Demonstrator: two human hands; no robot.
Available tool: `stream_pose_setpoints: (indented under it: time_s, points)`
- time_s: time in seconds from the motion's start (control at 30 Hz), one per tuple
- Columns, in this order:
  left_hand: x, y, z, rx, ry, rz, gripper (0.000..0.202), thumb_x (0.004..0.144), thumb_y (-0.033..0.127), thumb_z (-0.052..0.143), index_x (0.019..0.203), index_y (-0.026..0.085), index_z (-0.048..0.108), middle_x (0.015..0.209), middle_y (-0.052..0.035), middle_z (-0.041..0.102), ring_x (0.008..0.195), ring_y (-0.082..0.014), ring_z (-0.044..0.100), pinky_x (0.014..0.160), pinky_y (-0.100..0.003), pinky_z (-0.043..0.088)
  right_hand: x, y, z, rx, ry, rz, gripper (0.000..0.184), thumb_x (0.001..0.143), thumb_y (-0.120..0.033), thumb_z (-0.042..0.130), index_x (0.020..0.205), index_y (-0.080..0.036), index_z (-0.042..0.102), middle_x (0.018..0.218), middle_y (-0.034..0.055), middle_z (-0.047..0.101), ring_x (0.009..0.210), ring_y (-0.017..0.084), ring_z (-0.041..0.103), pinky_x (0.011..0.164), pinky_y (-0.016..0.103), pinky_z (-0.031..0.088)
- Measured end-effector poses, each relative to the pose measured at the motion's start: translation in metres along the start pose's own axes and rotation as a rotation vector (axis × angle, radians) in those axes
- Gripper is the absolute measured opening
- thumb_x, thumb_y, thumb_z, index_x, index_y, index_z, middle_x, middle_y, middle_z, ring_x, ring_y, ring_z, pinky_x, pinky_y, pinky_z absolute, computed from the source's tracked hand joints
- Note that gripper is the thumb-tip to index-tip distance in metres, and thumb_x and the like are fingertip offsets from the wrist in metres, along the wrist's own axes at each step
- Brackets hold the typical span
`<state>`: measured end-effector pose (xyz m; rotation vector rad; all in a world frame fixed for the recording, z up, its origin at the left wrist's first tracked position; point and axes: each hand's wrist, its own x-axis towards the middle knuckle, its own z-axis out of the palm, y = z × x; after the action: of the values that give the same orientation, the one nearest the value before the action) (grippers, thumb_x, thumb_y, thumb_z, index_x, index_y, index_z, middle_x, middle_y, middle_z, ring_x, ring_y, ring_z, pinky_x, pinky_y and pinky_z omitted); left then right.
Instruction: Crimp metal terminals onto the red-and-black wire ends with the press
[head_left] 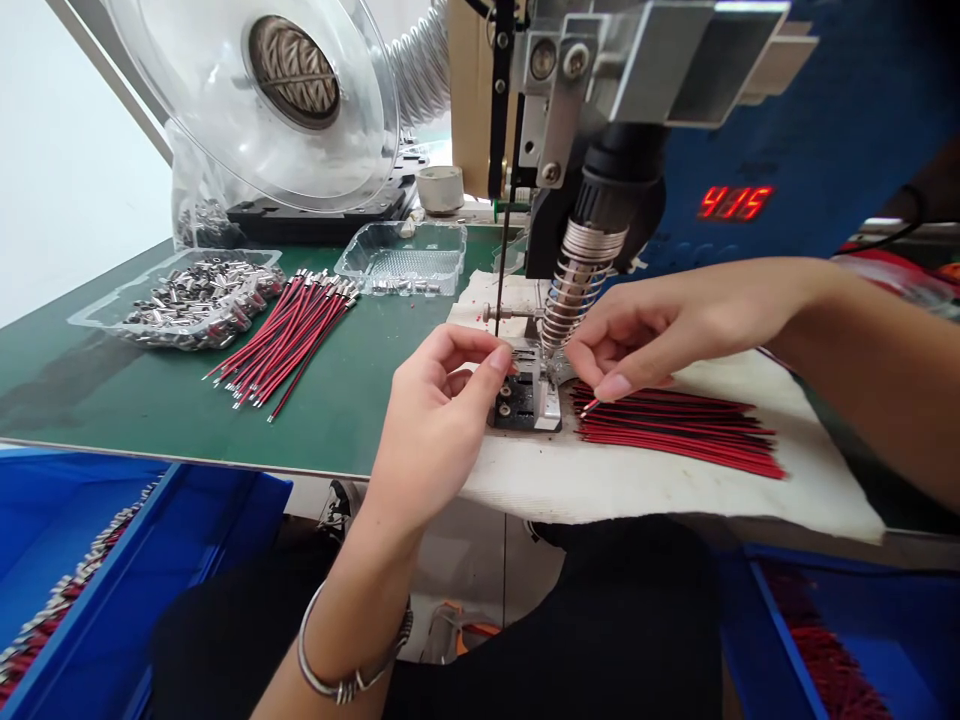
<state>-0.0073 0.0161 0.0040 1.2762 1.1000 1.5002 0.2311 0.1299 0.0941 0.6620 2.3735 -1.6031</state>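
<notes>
Red wire (592,405) is pinched in our right hand (645,335), tip just above the wire pile (675,432). Left hand (442,410) is pinched at the fixture (525,402), can't tell on what. Fingers sit right by that nozzle (581,270), so one slip could burn us.

The table mat (150,390) is dark green, and the cloth (637,480) on it is off-white with a fine weave. The loose wires (675,430) run red and black in paired stripes. So do the bundled wires (289,335), which are tipped in silver. The bins (112,600) are bright blue. The display (735,203) glows red on a blue panel, and the bracelet (352,680) is silver.
</notes>
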Motion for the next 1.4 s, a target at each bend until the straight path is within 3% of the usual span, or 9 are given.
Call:
stream_pose_setpoints:
  time_s: [0.1, 0.2, 0.37, 0.5, 0.67, 1.03, 1.27, 1.4]
  points:
    - [-0.001, 0.000, -0.001, 0.017, 0.004, -0.010, 0.031, 0.095, 0.038, 0.109, 0.094, 0.024, 0.081, 0.080, 0.0028, 0.069, 0.058, -0.0107, 0.044, 0.053, -0.029, 0.041, -0.001, 0.013, 0.003, 0.093, 0.024, -0.048, 0.062, 0.106, -0.079, 0.092, 0.089, -0.025, 0.068, 0.064, -0.0085, 0.052, 0.058, 0.010, 0.041, 0.051, 0.030, 0.025]
    - [-0.003, 0.002, 0.000, 0.017, 0.009, -0.018, 0.033, 0.093, 0.041, 0.111, 0.093, 0.024, 0.083, 0.078, 0.0032, 0.067, 0.058, -0.0107, 0.042, 0.053, -0.029, 0.040, 0.003, 0.027, 0.011, 0.172, 0.123, -0.186, 0.057, 0.109, -0.071, 0.093, 0.091, -0.023, 0.068, 0.062, -0.0097, 0.055, 0.055, 0.008, 0.043, 0.053, 0.028, 0.026]
    - [-0.006, 0.004, -0.001, 0.019, 0.026, -0.036, 0.030, 0.091, 0.039, 0.113, 0.093, 0.023, 0.087, 0.075, 0.0040, 0.067, 0.060, -0.0099, 0.041, 0.055, -0.027, 0.039, 0.012, 0.037, 0.018, 0.160, 0.302, -0.367, 0.045, 0.111, -0.053, 0.097, 0.094, -0.019, 0.072, 0.068, -0.0078, 0.065, 0.058, 0.007, 0.053, 0.055, 0.026, 0.036]
    - [-0.009, 0.003, -0.002, 0.045, 0.012, -0.061, 0.018, 0.096, 0.034, 0.108, 0.097, 0.024, 0.093, 0.077, 0.0026, 0.072, 0.064, -0.0101, 0.044, 0.058, -0.026, 0.036, 0.009, 0.034, 0.018, 0.116, 0.358, -0.339, 0.036, 0.115, -0.042, 0.093, 0.095, -0.020, 0.074, 0.072, -0.0057, 0.070, 0.058, 0.007, 0.055, 0.053, 0.024, 0.038]
    - [-0.009, -0.001, -0.005, 0.108, 0.001, -0.046, 0.016, 0.100, 0.039, 0.105, 0.099, 0.026, 0.097, 0.089, -0.0016, 0.083, 0.073, -0.0132, 0.056, 0.065, -0.027, 0.043, 0.004, 0.029, 0.020, 0.043, 0.377, -0.316, 0.027, 0.117, -0.033, 0.086, 0.096, -0.022, 0.073, 0.072, -0.0044, 0.072, 0.060, 0.010, 0.061, 0.054, 0.025, 0.043]
    - [-0.007, -0.004, -0.005, 0.101, 0.000, -0.020, 0.015, 0.096, 0.034, 0.109, 0.097, 0.028, 0.096, 0.084, 0.0007, 0.081, 0.070, -0.0124, 0.054, 0.062, -0.026, 0.041, 0.011, 0.041, 0.031, -0.401, 0.574, -0.544, 0.026, 0.120, -0.028, 0.077, 0.095, -0.024, 0.069, 0.069, -0.0072, 0.066, 0.061, 0.011, 0.056, 0.059, 0.028, 0.042]
    - [-0.007, -0.003, -0.003, 0.068, 0.000, -0.022, 0.013, 0.104, 0.036, 0.102, 0.097, 0.027, 0.096, 0.078, 0.0010, 0.076, 0.066, -0.0114, 0.049, 0.059, -0.026, 0.038, 0.011, 0.042, 0.032, -0.460, 0.606, -0.582, 0.027, 0.122, -0.026, 0.074, 0.096, -0.023, 0.069, 0.071, -0.0082, 0.066, 0.062, 0.009, 0.056, 0.060, 0.025, 0.042]
    - [-0.007, -0.002, -0.003, 0.077, -0.013, -0.012, 0.012, 0.098, 0.033, 0.107, 0.098, 0.027, 0.096, 0.085, 0.0007, 0.081, 0.069, -0.0116, 0.053, 0.061, -0.026, 0.041, 0.012, 0.041, 0.032, -0.452, 0.623, -0.573, 0.026, 0.118, -0.024, 0.074, 0.093, -0.024, 0.069, 0.072, -0.0077, 0.066, 0.062, 0.010, 0.055, 0.059, 0.027, 0.041]
